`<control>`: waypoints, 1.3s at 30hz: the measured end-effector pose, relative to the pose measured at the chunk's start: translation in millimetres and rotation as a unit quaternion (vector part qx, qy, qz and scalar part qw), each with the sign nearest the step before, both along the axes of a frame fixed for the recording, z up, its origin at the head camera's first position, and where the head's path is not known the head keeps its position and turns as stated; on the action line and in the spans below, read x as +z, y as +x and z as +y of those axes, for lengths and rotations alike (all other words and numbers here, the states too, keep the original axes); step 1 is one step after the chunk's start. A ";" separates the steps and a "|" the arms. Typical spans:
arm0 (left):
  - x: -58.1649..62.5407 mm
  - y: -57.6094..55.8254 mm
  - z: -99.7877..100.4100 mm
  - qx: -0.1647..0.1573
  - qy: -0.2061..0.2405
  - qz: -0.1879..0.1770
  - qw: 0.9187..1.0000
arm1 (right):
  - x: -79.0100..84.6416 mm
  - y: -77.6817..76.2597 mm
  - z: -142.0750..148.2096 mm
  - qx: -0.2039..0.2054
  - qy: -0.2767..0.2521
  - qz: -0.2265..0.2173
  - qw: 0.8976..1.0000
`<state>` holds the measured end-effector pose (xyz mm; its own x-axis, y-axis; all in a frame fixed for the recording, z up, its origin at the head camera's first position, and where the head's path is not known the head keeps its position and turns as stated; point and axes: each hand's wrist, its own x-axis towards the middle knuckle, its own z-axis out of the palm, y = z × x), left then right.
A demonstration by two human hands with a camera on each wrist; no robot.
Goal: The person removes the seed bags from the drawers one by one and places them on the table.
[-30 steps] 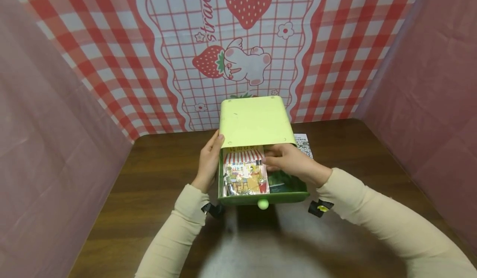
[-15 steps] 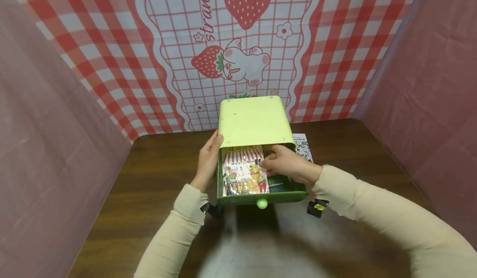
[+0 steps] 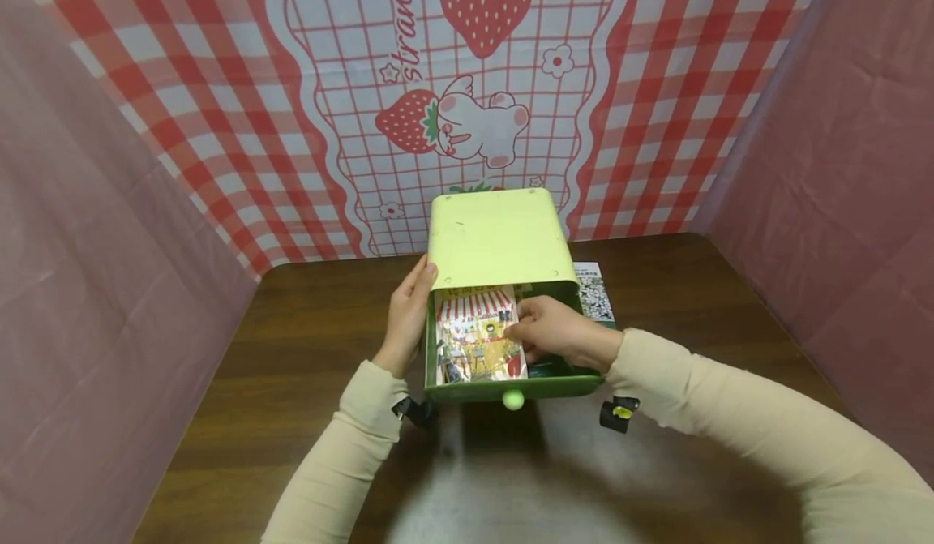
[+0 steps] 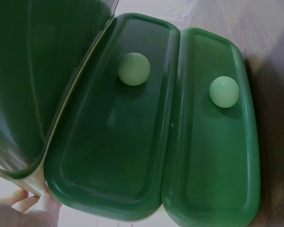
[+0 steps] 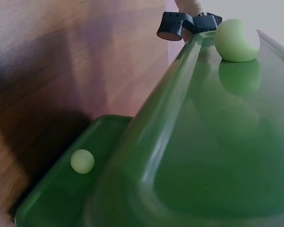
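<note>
A pale yellow-green drawer cabinet (image 3: 499, 236) stands on the table with its green top drawer (image 3: 481, 391) pulled out. A picture-covered packet (image 3: 477, 345) with a red-striped awning print lies in the drawer's left part. My right hand (image 3: 558, 329) reaches into the drawer and pinches the packet's right edge, thumb on top; its other fingertips are hidden. Against the cabinet's left side rests my left hand (image 3: 409, 317), thumb near the front upper corner. In the left wrist view, part of that left hand (image 4: 33, 208) shows beside the cabinet's edge.
Two lower drawers (image 4: 113, 127) with round knobs are closed below the pulled-out one. A printed booklet or card (image 3: 594, 293) lies behind the cabinet's right side. Checked strawberry cloth (image 3: 481, 82) hangs at the back; pink cloth (image 3: 817, 163) walls both sides.
My right hand has come a little toward the front of the drawer, along the packet's right edge. My left hand and the cabinet have stayed where they were.
</note>
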<state>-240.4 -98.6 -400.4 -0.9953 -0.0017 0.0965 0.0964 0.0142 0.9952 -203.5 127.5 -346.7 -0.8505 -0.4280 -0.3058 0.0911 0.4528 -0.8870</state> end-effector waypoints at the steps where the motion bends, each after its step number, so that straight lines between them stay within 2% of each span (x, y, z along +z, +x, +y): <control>1: 0.1 0.1 0.1 0.001 0.001 0.000 1.000 | -0.2 0.0 0.0 -0.002 -0.003 0.000 1.000; 13: 0.0 -0.6 1.5 0.012 0.003 -0.002 1.000 | 5.7 0.3 3.3 -0.043 -0.006 0.043 0.998; 18: -0.2 -0.3 1.5 0.011 0.010 -0.001 1.000 | 8.4 -0.5 4.9 -0.057 -0.008 0.046 0.997; 27: -0.8 0.1 1.4 0.003 0.025 -0.008 1.000 | 16.1 2.5 9.4 -0.079 -0.017 0.020 0.997; 31: -0.8 0.2 1.2 0.006 0.026 -0.010 1.000 | 20.1 6.7 12.3 -0.073 -0.032 0.000 0.997; 39: -1.1 0.2 2.0 0.008 0.030 0.010 0.999 | 25.8 18.8 22.0 -0.053 -0.072 -0.054 0.995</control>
<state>-240.2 -96.6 -401.4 -0.9931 -0.0238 0.1146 0.1156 -0.0446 0.9923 -184.7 149.5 -321.0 -0.8591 -0.3828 -0.3397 0.2297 0.3047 -0.9243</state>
